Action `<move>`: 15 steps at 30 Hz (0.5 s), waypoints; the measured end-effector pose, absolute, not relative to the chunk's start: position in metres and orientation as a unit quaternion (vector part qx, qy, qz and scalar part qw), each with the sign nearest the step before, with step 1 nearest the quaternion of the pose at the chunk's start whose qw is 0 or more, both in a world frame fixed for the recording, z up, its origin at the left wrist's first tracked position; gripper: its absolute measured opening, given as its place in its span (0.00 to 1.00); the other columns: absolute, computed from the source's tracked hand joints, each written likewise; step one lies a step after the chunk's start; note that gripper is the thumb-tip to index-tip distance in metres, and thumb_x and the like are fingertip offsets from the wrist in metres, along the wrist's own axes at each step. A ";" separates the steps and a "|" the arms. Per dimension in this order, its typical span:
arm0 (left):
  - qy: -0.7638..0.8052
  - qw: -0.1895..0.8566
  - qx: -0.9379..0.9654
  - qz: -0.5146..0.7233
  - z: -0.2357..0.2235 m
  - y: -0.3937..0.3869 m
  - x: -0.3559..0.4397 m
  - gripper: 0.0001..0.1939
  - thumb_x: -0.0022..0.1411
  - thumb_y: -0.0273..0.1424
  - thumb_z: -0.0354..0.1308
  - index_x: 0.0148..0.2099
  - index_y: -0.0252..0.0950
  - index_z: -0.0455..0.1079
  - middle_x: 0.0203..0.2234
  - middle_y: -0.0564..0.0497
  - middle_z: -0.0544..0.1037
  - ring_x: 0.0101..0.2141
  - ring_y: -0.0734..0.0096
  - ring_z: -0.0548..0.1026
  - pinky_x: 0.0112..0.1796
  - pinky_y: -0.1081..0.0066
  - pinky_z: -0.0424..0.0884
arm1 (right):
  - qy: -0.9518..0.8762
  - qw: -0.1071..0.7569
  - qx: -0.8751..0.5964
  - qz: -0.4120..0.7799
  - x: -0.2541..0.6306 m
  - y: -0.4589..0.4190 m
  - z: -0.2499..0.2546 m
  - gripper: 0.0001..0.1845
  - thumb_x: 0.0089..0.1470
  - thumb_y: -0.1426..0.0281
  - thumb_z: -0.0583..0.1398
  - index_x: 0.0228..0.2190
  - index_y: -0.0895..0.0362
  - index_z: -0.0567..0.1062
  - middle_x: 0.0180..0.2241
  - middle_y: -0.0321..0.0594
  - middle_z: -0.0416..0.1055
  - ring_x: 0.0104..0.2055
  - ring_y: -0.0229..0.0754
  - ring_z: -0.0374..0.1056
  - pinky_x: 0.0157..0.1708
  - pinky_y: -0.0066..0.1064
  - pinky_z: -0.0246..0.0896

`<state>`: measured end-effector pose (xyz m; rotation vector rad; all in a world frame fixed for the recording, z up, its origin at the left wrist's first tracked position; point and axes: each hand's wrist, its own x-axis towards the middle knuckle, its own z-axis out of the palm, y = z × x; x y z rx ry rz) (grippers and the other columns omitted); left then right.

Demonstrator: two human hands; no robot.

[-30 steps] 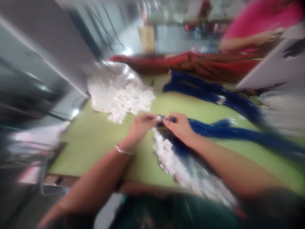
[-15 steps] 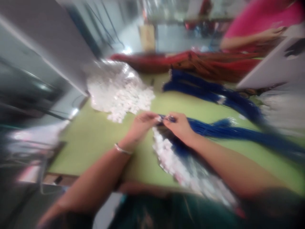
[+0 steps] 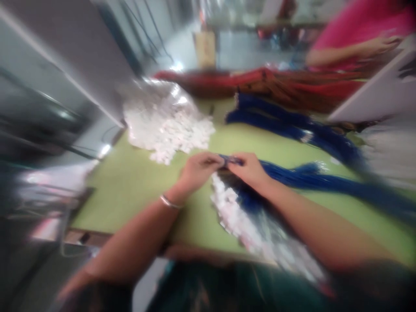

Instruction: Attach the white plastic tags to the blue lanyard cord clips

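Several blue wires point(image 3: 233, 160) run between my two hands, above the middle of the table. My left hand point(image 3: 203, 168), with a bangle on its wrist, is closed, its thumb and fingers pinching at the wires' left end. Whether a small white piece is also in that pinch is hidden. Close beside it, my right hand point(image 3: 249, 168) is closed around the same wires a little farther along. A long blue wire bundle point(image 3: 292, 175) trails off to the right behind my right hand. Small white plastic pieces point(image 3: 229, 208) lie in a strip below my hands.
A clear plastic bag point(image 3: 156, 97) spills a heap of white pieces point(image 3: 182, 132) at the back left of the green table point(image 3: 120, 195). More blue wire bundles point(image 3: 269, 117) lie at the back right. Beyond, a person in a pink top point(image 3: 351, 39) works near red-brown wires point(image 3: 292, 86).
The white piece seen at my left fingertips is now covered by the fingers. Both hands stay close together on the wires. The whole view has shifted slightly.
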<state>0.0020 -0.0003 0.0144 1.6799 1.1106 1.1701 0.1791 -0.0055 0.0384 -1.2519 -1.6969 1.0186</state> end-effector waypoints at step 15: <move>0.304 0.469 0.803 0.205 0.033 -0.006 -0.010 0.07 0.55 0.31 0.61 0.37 0.35 0.77 0.34 0.48 0.80 0.34 0.71 0.76 0.39 0.70 0.71 | -0.603 0.395 -0.529 0.448 0.185 0.001 0.044 0.11 0.44 0.64 0.62 0.19 0.58 0.71 0.17 0.34 0.67 0.21 0.34 0.60 0.23 0.27 0.55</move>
